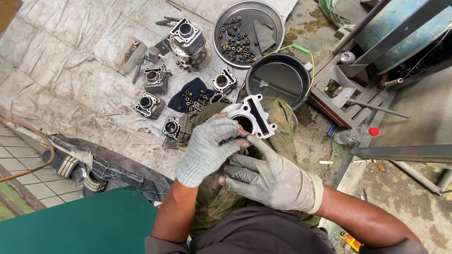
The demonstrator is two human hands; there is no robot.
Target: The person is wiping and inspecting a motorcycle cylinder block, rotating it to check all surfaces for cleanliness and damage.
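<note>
A silvery metal engine cylinder block (252, 114) with a round bore rests over my knee. My left hand (209, 148), in a grey knitted fingerless glove, grips it from the left, fingertips at the bore. Below it, my right hand (270, 178), in a dirty grey glove, holds the block's underside with one finger stretched up along its edge.
Several finned engine cylinders (155, 80) lie on a grey tarp (70, 70). A round metal tray (273, 14) holds small parts, beside a black basin (278, 77) of dark liquid. A dark cloth (188, 94) with small parts, a plastic bottle (353, 135) and a green board (80, 226) are nearby.
</note>
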